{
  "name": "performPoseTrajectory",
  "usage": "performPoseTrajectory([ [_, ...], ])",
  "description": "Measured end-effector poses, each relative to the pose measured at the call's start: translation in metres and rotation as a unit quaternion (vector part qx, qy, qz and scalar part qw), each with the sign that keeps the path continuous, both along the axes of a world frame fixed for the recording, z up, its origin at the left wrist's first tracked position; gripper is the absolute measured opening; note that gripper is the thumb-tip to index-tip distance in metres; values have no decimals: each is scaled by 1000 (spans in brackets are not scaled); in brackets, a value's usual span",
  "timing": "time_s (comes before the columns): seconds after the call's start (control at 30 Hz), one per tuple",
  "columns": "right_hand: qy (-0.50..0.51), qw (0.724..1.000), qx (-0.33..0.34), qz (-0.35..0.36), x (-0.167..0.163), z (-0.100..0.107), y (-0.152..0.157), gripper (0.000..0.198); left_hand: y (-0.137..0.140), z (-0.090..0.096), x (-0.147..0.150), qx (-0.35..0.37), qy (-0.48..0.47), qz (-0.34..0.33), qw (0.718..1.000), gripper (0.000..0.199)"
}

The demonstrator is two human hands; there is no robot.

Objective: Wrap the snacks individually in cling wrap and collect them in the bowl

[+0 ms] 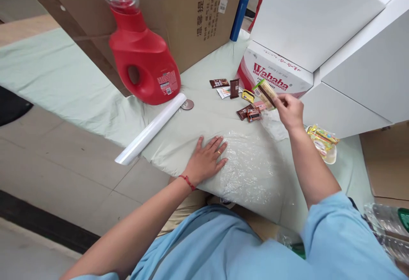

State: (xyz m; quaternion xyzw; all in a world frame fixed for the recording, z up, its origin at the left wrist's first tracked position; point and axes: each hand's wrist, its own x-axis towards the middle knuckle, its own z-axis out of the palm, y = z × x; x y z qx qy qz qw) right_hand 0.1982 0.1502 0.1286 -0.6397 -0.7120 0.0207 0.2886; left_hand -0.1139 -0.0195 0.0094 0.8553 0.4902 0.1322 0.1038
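My left hand (pixel 208 159) lies flat with its fingers spread on the pale green cloth, at the left edge of a sheet of clear plastic film (pixel 249 165). Pinched in my right hand (pixel 290 110) is a flat wrapped snack packet (pixel 266 92) with a green end and a brown stripe, held up in front of the Wahaha box. Several small wrapped snacks lie just left of it: dark brown packets (pixel 234 88), a yellow packet (pixel 248 96) and a red-brown packet (pixel 254 115). The packet's lower end is hidden by my fingers.
A red detergent jug (pixel 143 58) stands by a large cardboard box (pixel 179 12). A white film roll (pixel 150 131) juts past the table edge, near a round brown disc (pixel 188 104). The Wahaha box (pixel 275 69) is behind; a tray of yellow packets (pixel 323 141) sits at right.
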Motion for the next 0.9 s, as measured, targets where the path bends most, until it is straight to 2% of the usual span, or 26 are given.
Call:
performPoseTrajectory([
  [0.07,49,998,-17,37,8,-6,-47,52,0,1,0,-1,-2,-2,1000,59],
  [0.2,2,990,-61,129,11,-41,-139,48,1,0,-1,-1,-7,-1,1000,59],
  [0.33,-56,978,-95,176,11,-75,-196,41,2,-1,0,-3,-2,-1,1000,60],
  [0.47,-77,976,-86,187,17,-90,-211,36,2,-3,1,0,9,-3,1000,60],
  [0.67,-79,977,-83,177,24,-93,-208,37,1,-1,2,2,26,3,1000,60],
  [0.9,-71,975,-94,191,38,-98,-224,30,2,0,1,-2,29,2,1000,61],
])
